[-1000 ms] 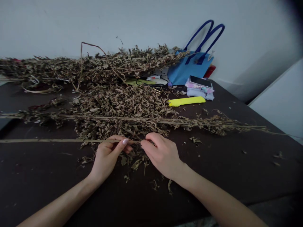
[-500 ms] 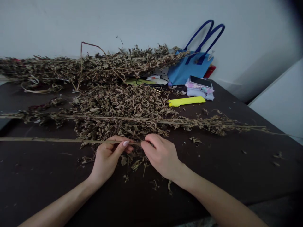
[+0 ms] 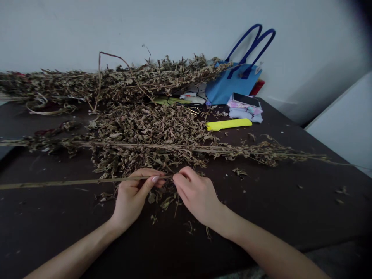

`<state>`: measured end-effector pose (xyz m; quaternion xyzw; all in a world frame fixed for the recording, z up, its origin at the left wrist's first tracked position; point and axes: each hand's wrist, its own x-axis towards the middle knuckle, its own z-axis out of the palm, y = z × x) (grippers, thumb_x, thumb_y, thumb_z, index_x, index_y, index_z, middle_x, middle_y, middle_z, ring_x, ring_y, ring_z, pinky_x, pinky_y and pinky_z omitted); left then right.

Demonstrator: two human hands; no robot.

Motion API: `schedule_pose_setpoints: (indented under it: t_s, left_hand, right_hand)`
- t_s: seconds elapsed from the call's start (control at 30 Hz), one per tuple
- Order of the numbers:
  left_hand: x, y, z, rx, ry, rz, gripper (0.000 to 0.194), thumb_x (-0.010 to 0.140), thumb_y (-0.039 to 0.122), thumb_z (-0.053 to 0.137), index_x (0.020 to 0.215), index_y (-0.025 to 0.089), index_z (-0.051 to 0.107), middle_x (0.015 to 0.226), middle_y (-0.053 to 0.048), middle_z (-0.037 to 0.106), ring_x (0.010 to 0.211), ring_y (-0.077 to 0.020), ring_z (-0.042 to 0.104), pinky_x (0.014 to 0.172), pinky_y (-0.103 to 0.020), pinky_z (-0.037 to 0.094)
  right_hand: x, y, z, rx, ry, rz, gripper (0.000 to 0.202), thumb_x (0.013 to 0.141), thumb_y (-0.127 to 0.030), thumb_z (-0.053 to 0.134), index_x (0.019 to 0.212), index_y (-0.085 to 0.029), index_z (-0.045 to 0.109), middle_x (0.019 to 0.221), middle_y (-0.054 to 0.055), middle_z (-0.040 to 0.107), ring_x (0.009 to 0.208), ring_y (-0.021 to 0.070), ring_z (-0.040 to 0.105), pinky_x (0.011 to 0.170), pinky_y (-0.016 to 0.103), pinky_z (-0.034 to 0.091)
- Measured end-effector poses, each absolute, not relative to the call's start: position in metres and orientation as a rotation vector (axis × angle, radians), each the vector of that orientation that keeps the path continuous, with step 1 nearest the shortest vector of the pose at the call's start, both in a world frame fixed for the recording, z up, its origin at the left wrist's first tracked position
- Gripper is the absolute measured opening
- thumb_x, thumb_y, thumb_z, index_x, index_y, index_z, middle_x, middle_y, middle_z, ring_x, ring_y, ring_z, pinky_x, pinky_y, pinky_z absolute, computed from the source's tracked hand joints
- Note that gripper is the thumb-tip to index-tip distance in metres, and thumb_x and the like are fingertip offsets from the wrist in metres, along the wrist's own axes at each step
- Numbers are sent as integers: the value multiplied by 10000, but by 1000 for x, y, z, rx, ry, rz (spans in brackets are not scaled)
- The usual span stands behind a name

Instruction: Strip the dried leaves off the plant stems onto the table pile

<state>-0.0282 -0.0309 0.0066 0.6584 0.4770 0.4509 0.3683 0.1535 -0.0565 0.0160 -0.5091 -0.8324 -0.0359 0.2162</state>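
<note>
A long, bare dried stem runs in from the left edge above the dark table. Near its right end my left hand is closed on it, thumb on top. Just to the right, my right hand pinches at the stem's end; its fingertips hide what exactly lies between them. Both hands are over the near edge of a pile of dried leaves. Across that pile, just beyond my hands, lies another dried stalk with leaves on it.
A thick bundle of dried leafy stalks lies along the wall. At the back right are a blue bag, a phone on folded cloth, a yellow strip-shaped object and scissors. Leaf scraps dot the dark table.
The stem's left end has swung down toward me, so it now slants slightly. My hands stay almost in place, with the right one shifted a little.
</note>
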Motion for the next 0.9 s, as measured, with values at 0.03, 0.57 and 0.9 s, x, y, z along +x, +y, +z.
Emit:
schedule_pose_setpoints:
  t_s: [0.03,0.57,0.9]
  left_hand:
    - [-28,-31,7,1696,1219,1162,210,835,257,580,707,185,730,860,-53,692,873,-161,641,746,-231,538]
    - [-28,-32,9,1759,1179,1152,209,839,241,568,723,187,733,868,-68,698,911,-196,624,827,-309,516]
    - [-27,-33,7,1713,1100,1165,137,837,198,572,782,166,693,872,-65,671,888,-179,626,771,-278,533]
  right_hand:
    - [153,-57,15,-1418,-2304,-78,155,883,-118,414,808,-177,537,789,15,517,582,85,453,497,218,337]
    - [153,-55,12,-1365,-2358,89,156,897,-108,403,847,-163,540,795,27,512,698,120,481,617,240,394]
    - [153,-54,8,-1426,-2325,140,137,897,-105,389,858,-157,509,830,40,507,705,130,490,614,247,399]
